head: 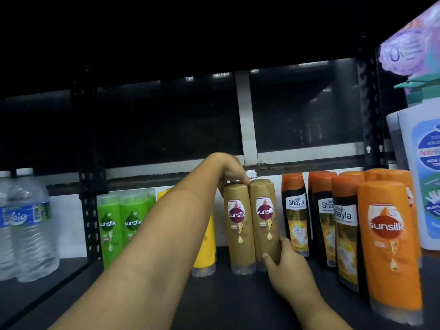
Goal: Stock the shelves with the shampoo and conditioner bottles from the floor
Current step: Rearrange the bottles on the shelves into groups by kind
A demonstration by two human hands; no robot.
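Note:
Two brown Sunsilk bottles stand side by side on the dark shelf [238, 296], caps down. My left hand [229, 170] reaches over the top of the left brown bottle [238, 225], fingers curled on its upper end. My right hand [285, 265] grips the lower part of the right brown bottle [265, 220], thumb on its front. Green Sunsilk bottles [120, 225] stand at the left, and a yellow bottle [207, 246] shows partly behind my left forearm. Black-and-orange Safi Shayla bottles [296, 213] and orange Sunsilk bottles [387, 244] stand at the right.
Clear water bottles [28, 225] fill the neighbouring bay at the left, past a black perforated upright [89, 210]. A large white pump bottle [426, 163] stands at the far right. The shelf above is dark, and bare shelf surface lies in front of the bottles.

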